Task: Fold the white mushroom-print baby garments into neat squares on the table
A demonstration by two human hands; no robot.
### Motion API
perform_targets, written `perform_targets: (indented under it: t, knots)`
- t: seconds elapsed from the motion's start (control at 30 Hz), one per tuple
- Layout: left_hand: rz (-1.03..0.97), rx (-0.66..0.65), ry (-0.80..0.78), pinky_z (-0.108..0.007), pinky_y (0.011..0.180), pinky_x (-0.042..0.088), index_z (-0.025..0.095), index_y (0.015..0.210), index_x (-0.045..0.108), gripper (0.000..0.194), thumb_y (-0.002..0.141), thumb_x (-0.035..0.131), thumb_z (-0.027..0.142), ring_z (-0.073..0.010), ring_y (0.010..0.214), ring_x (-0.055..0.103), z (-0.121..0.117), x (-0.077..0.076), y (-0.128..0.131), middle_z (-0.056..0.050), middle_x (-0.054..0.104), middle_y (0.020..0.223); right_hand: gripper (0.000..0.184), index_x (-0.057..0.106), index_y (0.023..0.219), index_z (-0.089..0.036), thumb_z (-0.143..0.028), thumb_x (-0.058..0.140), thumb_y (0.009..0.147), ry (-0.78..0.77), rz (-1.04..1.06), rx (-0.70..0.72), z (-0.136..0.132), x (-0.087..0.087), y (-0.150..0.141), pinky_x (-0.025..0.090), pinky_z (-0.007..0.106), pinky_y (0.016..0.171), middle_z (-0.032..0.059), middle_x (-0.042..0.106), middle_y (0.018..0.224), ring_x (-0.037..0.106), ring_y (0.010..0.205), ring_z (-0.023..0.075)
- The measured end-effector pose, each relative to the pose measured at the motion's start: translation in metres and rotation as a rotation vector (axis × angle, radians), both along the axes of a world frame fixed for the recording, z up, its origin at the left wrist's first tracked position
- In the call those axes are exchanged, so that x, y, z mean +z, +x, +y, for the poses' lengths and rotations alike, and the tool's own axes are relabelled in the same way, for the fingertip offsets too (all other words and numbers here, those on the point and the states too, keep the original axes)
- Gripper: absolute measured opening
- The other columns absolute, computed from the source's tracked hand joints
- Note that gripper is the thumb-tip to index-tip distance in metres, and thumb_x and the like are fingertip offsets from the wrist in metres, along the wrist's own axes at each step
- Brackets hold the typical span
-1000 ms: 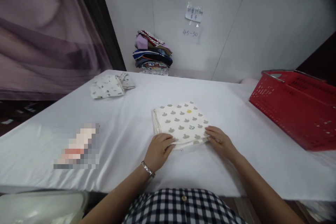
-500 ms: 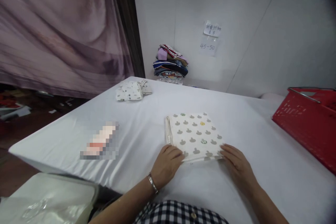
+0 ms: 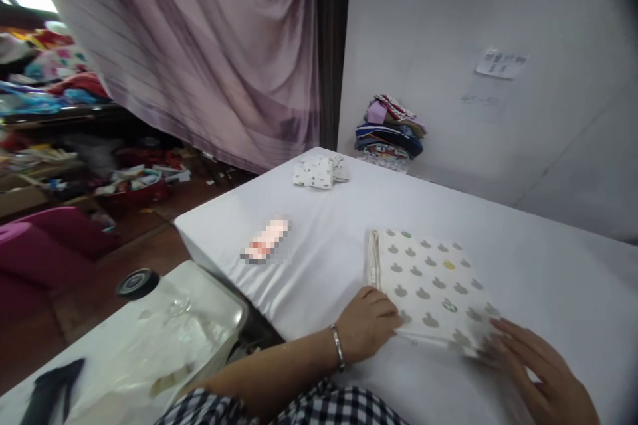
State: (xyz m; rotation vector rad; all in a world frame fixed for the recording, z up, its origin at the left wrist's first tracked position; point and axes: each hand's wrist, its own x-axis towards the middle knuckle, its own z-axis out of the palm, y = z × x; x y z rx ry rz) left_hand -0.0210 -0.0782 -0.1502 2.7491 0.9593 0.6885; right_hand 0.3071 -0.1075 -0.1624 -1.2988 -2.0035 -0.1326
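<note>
Folded cloth [image 3: 428, 287], toward front edge of table [image 3: 329, 259].
Left hand [image 3: 369, 324]: palm down, fingers bent; right hand [image 3: 545, 372]: fingers outstretched; both grips unclear.

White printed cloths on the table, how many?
2: a folded white cloth with grey motifs, touched by the left hand; a bunched white cloth with small dark prints, toward the far end of the white-covered table. Its folds may hide another.
</note>
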Motion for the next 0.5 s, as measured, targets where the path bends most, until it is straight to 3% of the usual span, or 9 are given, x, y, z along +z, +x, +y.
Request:
perform_targets:
  t: [0.13, 0.27, 0.37, 0.43, 0.5]
  knots:
    - [-0.005, -0.006, -0.005, -0.033, 0.09, 0.031, 0.023, 0.103, 0.056, 0.02, 0.086, 0.048, 0.029, -0.0158, 0.098, 0.05, -0.001, 0.0, -0.002, -0.002, 0.064, 0.101, 0.037, 0.061, 0.112, -0.027, -0.044, 0.047, 0.082, -0.091, -0.076, 0.017, 0.027, -0.002, -0.016, 0.041, 0.049, 0.096, 0.0048, 0.051, 0.13, 0.047, 0.118, 0.0305]
    - [-0.094, -0.034, -0.019, -0.033, 0.088, 0.032, 0.021, 0.095, 0.058, 0.023, 0.086, 0.047, 0.039, -0.0149, 0.094, 0.053, -0.003, -0.002, -0.008, -0.002, 0.066, 0.098, 0.05, 0.049, 0.127, -0.033, -0.052, 0.045, 0.081, -0.186, -0.318, 0.001, 0.042, -0.034, -0.024, 0.038, 0.056, 0.094, 0.0027, 0.041, 0.138, 0.042, 0.123, 0.0321]
    - [-0.148, -0.001, -0.061, -0.032, 0.085, 0.035, 0.019, 0.079, 0.06, 0.026, 0.086, 0.046, 0.04, -0.0126, 0.081, 0.057, 0.002, -0.003, -0.007, -0.002, 0.068, 0.083, 0.053, 0.043, 0.132, -0.035, -0.052, 0.043, 0.081, -0.142, -0.385, -0.017, 0.044, -0.055, -0.021, 0.039, 0.057, 0.092, 0.003, 0.038, 0.14, 0.043, 0.122, 0.0322]
    - [-0.155, 0.047, -0.087, -0.032, 0.081, 0.037, 0.019, 0.072, 0.06, 0.03, 0.087, 0.045, 0.04, -0.0121, 0.074, 0.058, 0.01, 0.002, 0.0, -0.002, 0.066, 0.073, 0.056, 0.039, 0.134, -0.035, -0.051, 0.044, 0.081, -0.104, -0.409, -0.01, 0.045, -0.061, -0.018, 0.041, 0.056, 0.091, 0.0032, 0.036, 0.14, 0.044, 0.12, 0.0325]
    - [-0.166, 0.08, -0.084, -0.032, 0.082, 0.038, 0.019, 0.075, 0.062, 0.03, 0.087, 0.043, 0.04, -0.0134, 0.077, 0.06, 0.022, 0.011, 0.011, -0.003, 0.067, 0.076, 0.057, 0.036, 0.136, -0.036, -0.05, 0.044, 0.081, -0.084, -0.431, 0.008, 0.046, -0.063, -0.016, 0.043, 0.055, 0.088, 0.003, 0.036, 0.14, 0.047, 0.118, 0.0322]
